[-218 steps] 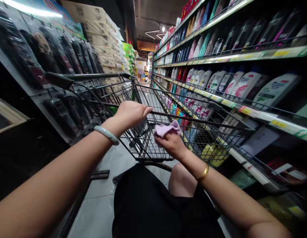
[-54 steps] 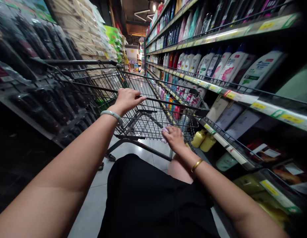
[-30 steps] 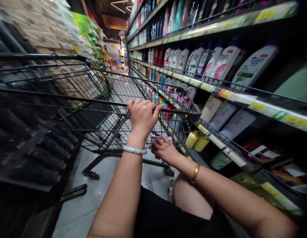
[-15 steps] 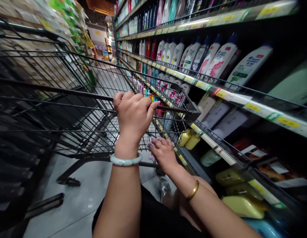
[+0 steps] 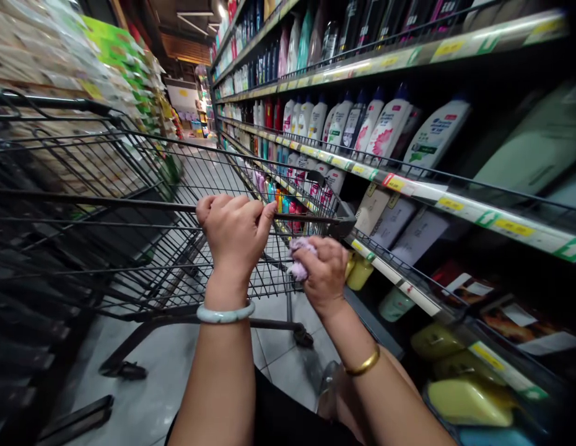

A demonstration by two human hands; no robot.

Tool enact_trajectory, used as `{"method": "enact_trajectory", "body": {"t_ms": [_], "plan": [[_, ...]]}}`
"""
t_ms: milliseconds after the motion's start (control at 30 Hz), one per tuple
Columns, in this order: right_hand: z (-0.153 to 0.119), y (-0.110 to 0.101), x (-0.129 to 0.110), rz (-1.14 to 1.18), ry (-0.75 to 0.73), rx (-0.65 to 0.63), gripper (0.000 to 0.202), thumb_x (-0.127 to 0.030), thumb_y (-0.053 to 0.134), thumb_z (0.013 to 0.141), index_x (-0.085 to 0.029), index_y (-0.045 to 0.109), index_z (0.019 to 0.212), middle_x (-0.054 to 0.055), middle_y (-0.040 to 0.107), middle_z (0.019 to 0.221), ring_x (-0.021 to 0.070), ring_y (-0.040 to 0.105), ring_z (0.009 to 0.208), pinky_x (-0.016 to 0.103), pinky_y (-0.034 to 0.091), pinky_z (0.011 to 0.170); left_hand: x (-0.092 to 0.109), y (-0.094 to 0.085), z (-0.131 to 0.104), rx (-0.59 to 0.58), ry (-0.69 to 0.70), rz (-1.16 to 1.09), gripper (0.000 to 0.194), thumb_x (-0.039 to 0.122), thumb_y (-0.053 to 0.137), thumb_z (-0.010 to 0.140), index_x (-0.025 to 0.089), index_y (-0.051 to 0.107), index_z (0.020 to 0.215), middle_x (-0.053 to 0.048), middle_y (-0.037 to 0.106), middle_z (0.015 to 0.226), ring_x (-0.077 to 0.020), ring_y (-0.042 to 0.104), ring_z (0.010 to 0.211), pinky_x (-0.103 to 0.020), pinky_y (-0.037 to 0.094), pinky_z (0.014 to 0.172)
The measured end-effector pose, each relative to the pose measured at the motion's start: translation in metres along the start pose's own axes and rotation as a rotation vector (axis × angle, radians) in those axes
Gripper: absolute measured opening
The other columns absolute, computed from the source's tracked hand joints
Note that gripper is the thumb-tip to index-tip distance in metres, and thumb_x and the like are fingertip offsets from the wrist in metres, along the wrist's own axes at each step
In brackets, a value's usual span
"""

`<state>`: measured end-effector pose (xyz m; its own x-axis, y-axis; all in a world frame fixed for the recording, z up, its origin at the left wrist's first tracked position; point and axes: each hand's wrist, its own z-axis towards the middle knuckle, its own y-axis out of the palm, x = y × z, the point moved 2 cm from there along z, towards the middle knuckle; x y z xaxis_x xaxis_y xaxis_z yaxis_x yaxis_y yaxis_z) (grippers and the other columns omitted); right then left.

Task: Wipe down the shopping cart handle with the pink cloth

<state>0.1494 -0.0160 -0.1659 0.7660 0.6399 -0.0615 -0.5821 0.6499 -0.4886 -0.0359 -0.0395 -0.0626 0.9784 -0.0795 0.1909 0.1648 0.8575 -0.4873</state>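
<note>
A black wire shopping cart [image 5: 171,280] stands in front of me, its dark handle bar [image 5: 304,217] running across the view. My left hand [image 5: 235,235], with a pale jade bangle [image 5: 225,313] at the wrist, is wrapped over the bar. Just below the bar, my right hand [image 5: 326,275] is closed around a crumpled lilac cloth [image 5: 301,257]; part of the cloth sits hidden inside the fingers. A gold bangle [image 5: 363,361] circles the right wrist. Whether the right hand touches the cart I cannot tell.
Shelves on the right hold rows of shampoo bottles [image 5: 389,127] behind wire rails with price tags [image 5: 450,203]. Yellow bottles [image 5: 469,401] lie on the lowest shelf. Packaged goods [image 5: 125,68] hang along the left. A tiled aisle floor [image 5: 199,156] runs ahead between them.
My right hand has come up and right, closer to the handle bar, and more of the lilac cloth shows. My left hand stays on the bar. The view has tilted upward slightly.
</note>
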Motion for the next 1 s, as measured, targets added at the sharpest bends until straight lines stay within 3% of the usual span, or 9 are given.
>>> {"method": "enact_trajectory", "body": {"t_ms": [67,133,267,367,533,633,767,867,1000], "plan": [[-0.023,0.012,0.0,0.024,-0.013,-0.085,0.021,-0.018,0.075,0.091,-0.035,0.081,0.103,0.003,0.073,0.125,0.0263,0.052,0.116,0.042,0.038,0.099,-0.001,0.001,0.001,0.01,-0.007,-0.012,0.056,0.059,0.048,0.105,0.026,0.064,0.064,-0.004,0.067,0.073,-0.0269,0.056,0.086,-0.055,0.032,0.103],[-0.028,0.013,0.005,0.054,0.03,-0.109,0.018,-0.017,0.076,0.09,-0.033,0.081,0.094,0.003,0.074,0.12,0.0254,0.054,0.113,0.04,0.04,0.096,-0.002,0.002,0.002,0.023,-0.012,-0.032,0.055,0.059,0.049,0.104,0.027,0.066,0.064,-0.004,0.067,0.073,-0.0268,0.057,0.087,-0.056,0.031,0.106],[0.011,-0.011,0.024,0.086,0.196,0.039,0.016,-0.024,0.069,0.096,-0.03,0.083,0.099,0.009,0.064,0.124,0.0292,0.055,0.118,0.044,0.046,0.101,0.0,0.001,0.002,0.029,-0.047,-0.074,0.049,0.056,0.052,0.103,0.029,0.072,0.068,-0.004,0.071,0.078,-0.0279,0.059,0.092,-0.059,0.026,0.116],[0.032,-0.019,0.036,0.126,0.273,0.105,0.019,-0.026,0.066,0.096,-0.027,0.082,0.106,0.012,0.057,0.129,0.0323,0.053,0.123,0.048,0.046,0.106,0.015,0.004,0.001,0.052,-0.043,-0.119,0.04,0.053,0.055,0.103,0.032,0.075,0.075,-0.003,0.076,0.089,-0.0301,0.061,0.102,-0.063,0.016,0.123],[-0.002,0.007,0.052,0.257,0.364,0.071,0.013,-0.019,0.068,0.085,-0.024,0.079,0.089,0.011,0.064,0.115,0.0293,0.06,0.11,0.045,0.051,0.099,0.045,0.024,0.0,-0.083,0.038,-0.163,0.028,0.047,0.058,0.102,0.034,0.077,0.087,-0.002,0.077,0.092,-0.0302,0.063,0.105,-0.063,0.013,0.124],[-0.017,0.021,0.076,0.493,0.623,0.193,0.013,-0.017,0.062,0.075,-0.023,0.071,0.082,0.008,0.067,0.103,0.0252,0.064,0.103,0.04,0.054,0.094,0.048,0.034,0.002,-0.109,0.041,-0.134,0.031,0.051,0.058,0.101,0.032,0.075,0.084,-0.004,0.076,0.09,-0.031,0.061,0.104,-0.063,0.018,0.12],[-0.007,0.026,0.105,0.938,1.076,0.452,0.025,-0.023,0.06,0.068,-0.023,0.063,0.093,-0.002,0.065,0.086,0.0164,0.063,0.076,0.03,0.055,0.072,0.048,0.035,0.003,-0.105,0.057,-0.128,0.04,0.061,0.054,0.101,0.031,0.073,0.081,-0.004,0.075,0.087,-0.031,0.06,0.104,-0.062,0.02,0.116],[0.009,0.021,0.11,1.054,1.03,0.531,0.032,-0.027,0.063,0.07,-0.025,0.063,0.102,-0.002,0.069,0.095,0.0142,0.065,0.081,0.026,0.056,0.074,0.052,0.03,0.001,-0.098,0.049,-0.117,0.044,0.066,0.052,0.1,0.032,0.071,0.079,-0.004,0.073,0.083,-0.0313,0.06,0.103,-0.063,0.018,0.116],[0.011,0.025,0.114,0.985,0.94,0.413,0.025,-0.031,0.063,0.074,-0.025,0.064,0.099,-0.001,0.072,0.098,0.0145,0.067,0.088,0.027,0.056,0.079,0.057,0.025,-0.002,-0.115,0.051,-0.11,0.047,0.071,0.051,0.097,0.032,0.07,0.079,-0.004,0.071,0.082,-0.0308,0.061,0.104,-0.063,0.018,0.116]]}}
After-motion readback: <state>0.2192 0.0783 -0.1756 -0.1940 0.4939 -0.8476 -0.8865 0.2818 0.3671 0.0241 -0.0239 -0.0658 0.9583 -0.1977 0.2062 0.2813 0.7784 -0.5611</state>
